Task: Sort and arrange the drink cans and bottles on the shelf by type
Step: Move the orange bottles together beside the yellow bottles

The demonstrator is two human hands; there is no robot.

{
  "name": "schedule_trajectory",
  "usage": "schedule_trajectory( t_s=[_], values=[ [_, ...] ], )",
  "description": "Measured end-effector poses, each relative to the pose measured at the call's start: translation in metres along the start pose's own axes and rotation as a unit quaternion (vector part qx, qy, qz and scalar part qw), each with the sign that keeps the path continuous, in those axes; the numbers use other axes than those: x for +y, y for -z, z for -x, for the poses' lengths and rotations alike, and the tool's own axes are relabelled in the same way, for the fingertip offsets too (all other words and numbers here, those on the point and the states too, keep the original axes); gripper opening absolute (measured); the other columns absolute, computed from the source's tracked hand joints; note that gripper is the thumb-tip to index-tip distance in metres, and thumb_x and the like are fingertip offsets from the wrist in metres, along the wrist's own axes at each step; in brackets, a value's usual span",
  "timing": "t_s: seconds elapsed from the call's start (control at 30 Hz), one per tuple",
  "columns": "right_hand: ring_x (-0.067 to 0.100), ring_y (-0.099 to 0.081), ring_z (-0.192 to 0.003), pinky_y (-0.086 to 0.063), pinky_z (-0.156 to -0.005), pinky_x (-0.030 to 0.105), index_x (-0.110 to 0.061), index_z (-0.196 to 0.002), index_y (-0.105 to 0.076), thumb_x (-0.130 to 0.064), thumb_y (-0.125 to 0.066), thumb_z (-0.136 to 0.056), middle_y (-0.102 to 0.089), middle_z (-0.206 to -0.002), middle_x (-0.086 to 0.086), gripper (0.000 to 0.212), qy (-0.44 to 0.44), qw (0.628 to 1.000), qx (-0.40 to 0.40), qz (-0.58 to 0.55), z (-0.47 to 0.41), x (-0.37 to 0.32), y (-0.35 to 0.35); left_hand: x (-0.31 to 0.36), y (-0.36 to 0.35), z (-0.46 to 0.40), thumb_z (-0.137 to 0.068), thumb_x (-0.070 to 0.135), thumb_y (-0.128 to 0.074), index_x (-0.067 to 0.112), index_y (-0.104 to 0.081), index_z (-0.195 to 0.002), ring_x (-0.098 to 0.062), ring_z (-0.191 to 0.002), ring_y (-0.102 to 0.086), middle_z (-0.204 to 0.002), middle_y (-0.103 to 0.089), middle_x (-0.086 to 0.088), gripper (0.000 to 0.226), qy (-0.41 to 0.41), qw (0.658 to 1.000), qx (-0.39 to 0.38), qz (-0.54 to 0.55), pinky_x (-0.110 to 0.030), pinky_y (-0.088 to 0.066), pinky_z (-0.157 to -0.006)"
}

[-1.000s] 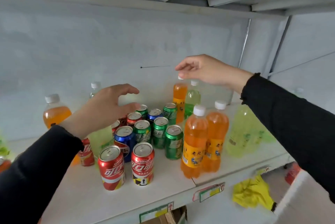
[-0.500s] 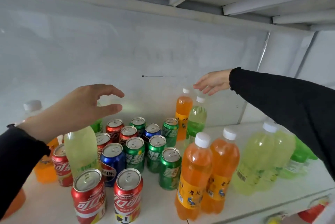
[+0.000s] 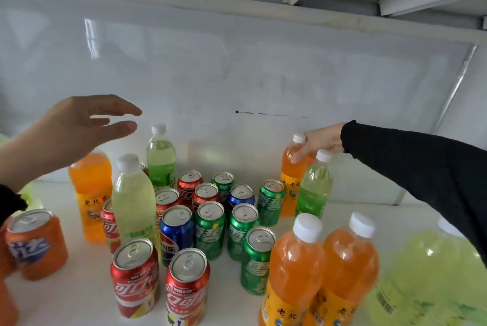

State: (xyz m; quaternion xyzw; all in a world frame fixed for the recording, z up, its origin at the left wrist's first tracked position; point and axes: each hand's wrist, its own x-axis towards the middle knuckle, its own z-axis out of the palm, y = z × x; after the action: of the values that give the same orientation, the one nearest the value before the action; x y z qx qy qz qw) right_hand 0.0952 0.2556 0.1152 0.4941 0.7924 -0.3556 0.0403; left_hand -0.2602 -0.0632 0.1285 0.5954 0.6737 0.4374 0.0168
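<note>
1. At the back right of the white shelf (image 3: 232,286), the right hand (image 3: 320,142) is closed around the neck of an upright orange bottle (image 3: 292,175), fingers wrapped just below its white cap
2. Touching that bottle on its right stands a green bottle (image 3: 315,188), its cap just under the right hand's black sleeve (image 3: 411,165)
3. The left hand (image 3: 76,128) hangs in the air over the left side of the shelf, fingers spread and holding nothing, apart from every drink
4. Below the left hand stand a second orange bottle (image 3: 91,194), a pale yellow-green bottle (image 3: 133,196) and, further back, another green bottle (image 3: 161,157)
5. In the middle the cans are packed close: green cans (image 3: 210,230), two blue cans (image 3: 176,230) and red cans (image 3: 188,184) behind them
6. At the front two red cans (image 3: 135,277) stand side by side, just in front of the nearer blue can
7. An orange can (image 3: 35,244) stands alone at the far left, tilted in the wide-angle view
8. At the front right two orange bottles (image 3: 295,270) touch each other, and beside them lie blurred pale green bottles (image 3: 432,275) at the picture's edge; how many I cannot tell
</note>
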Motion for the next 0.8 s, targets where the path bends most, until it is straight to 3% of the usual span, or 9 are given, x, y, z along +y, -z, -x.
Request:
schedule_trajectory(
  t_s=[0.07,0.13,0.2,0.3,0.37,0.5,0.57,0.63,0.8],
  values=[
    [0.023,-0.069,-0.11,-0.057,-0.094,0.038,-0.021,-0.121,-0.067,-0.037,-0.089,-0.069,-0.07,-0.124,0.004,0.059,0.015,0.999,0.01,0.043,0.001,-0.004,0.001,-0.009,0.01,0.007,-0.081,0.047,-0.069,0.051,-0.069,-0.1,-0.013,-0.101,-0.064,-0.116,-0.067,0.017,0.019,0.018,0.999,0.03,0.0,-0.035,-0.045,-0.092],
    [0.03,-0.067,-0.113,-0.054,-0.1,0.042,-0.023,-0.121,-0.068,-0.045,-0.09,-0.065,-0.071,-0.124,0.004,0.064,0.033,0.996,0.038,0.072,0.003,-0.012,0.007,-0.022,0.02,0.01,-0.086,0.039,-0.07,0.042,-0.071,-0.104,-0.004,-0.098,-0.064,-0.117,-0.068,0.013,0.018,0.021,0.997,0.07,-0.01,-0.031,-0.043,-0.087],
    [0.027,-0.064,-0.116,-0.055,-0.097,0.04,-0.023,-0.123,-0.066,-0.039,-0.087,-0.073,-0.069,-0.124,0.001,0.056,0.056,0.993,0.07,0.082,0.014,-0.027,0.014,-0.033,0.028,0.014,-0.089,0.033,-0.071,0.037,-0.07,-0.107,-0.003,-0.1,-0.063,-0.113,-0.069,0.013,0.019,0.03,0.993,0.115,-0.008,-0.031,-0.044,-0.085],
    [0.018,-0.06,-0.118,-0.055,-0.089,0.035,-0.025,-0.124,-0.061,-0.032,-0.082,-0.081,-0.066,-0.124,-0.005,0.048,0.093,0.984,0.108,0.107,0.04,-0.054,0.025,-0.057,0.042,0.018,-0.088,0.032,-0.072,0.038,-0.065,-0.105,-0.013,-0.109,-0.063,-0.109,-0.068,0.014,0.019,0.049,0.985,0.163,0.015,-0.034,-0.044,-0.1],
    [0.02,-0.061,-0.114,-0.054,-0.088,0.037,-0.027,-0.114,-0.06,-0.026,-0.081,-0.082,-0.068,-0.116,-0.005,0.038,0.127,0.974,0.147,0.118,0.056,-0.071,0.025,-0.08,0.051,0.021,-0.085,0.037,-0.075,0.036,-0.061,-0.115,-0.02,-0.113,-0.063,-0.115,-0.067,0.006,0.033,0.084,0.981,0.17,0.028,-0.043,-0.047,-0.103],
    [0.032,-0.064,-0.104,-0.051,-0.08,0.04,-0.015,-0.109,-0.053,-0.015,-0.081,-0.083,-0.067,-0.105,0.01,0.038,0.211,0.939,0.243,0.12,0.086,-0.101,0.006,-0.115,0.055,0.027,-0.068,0.041,-0.083,0.019,-0.048,-0.136,-0.026,-0.117,-0.056,-0.133,-0.056,-0.009,0.08,0.208,0.97,0.105,0.072,-0.041,-0.046,-0.096],
    [0.028,-0.063,-0.101,-0.05,-0.081,0.039,-0.019,-0.112,-0.05,-0.022,-0.082,-0.081,-0.065,-0.105,0.006,0.045,0.238,0.921,0.29,0.105,0.098,-0.113,-0.008,-0.128,0.049,0.029,-0.07,0.032,-0.088,0.015,-0.041,-0.144,-0.027,-0.116,-0.053,-0.139,-0.051,-0.013,0.089,0.259,0.964,0.02,0.052,-0.04,-0.044,-0.096],
    [0.027,-0.064,-0.1,-0.052,-0.085,0.043,-0.02,-0.114,-0.052,-0.035,-0.083,-0.077,-0.066,-0.106,0.005,0.05,0.264,0.909,0.312,0.082,0.107,-0.122,-0.022,-0.139,0.04,0.026,-0.063,0.037,-0.092,0.015,-0.036,-0.148,-0.03,-0.122,-0.053,-0.144,-0.048,-0.015,0.104,0.27,0.959,-0.081,0.008,-0.042,-0.044,-0.102],
    [0.023,-0.064,-0.109,-0.057,-0.086,0.048,-0.025,-0.124,-0.058,-0.04,-0.074,-0.087,-0.067,-0.116,-0.003,0.044,0.293,0.911,0.29,0.019,0.129,-0.14,-0.058,-0.144,0.023,0.012,-0.071,0.045,-0.087,0.02,-0.035,-0.149,-0.024,-0.127,-0.053,-0.144,-0.053,-0.004,0.097,0.246,0.94,-0.228,-0.056,-0.041,-0.039,-0.111]
  ],
)
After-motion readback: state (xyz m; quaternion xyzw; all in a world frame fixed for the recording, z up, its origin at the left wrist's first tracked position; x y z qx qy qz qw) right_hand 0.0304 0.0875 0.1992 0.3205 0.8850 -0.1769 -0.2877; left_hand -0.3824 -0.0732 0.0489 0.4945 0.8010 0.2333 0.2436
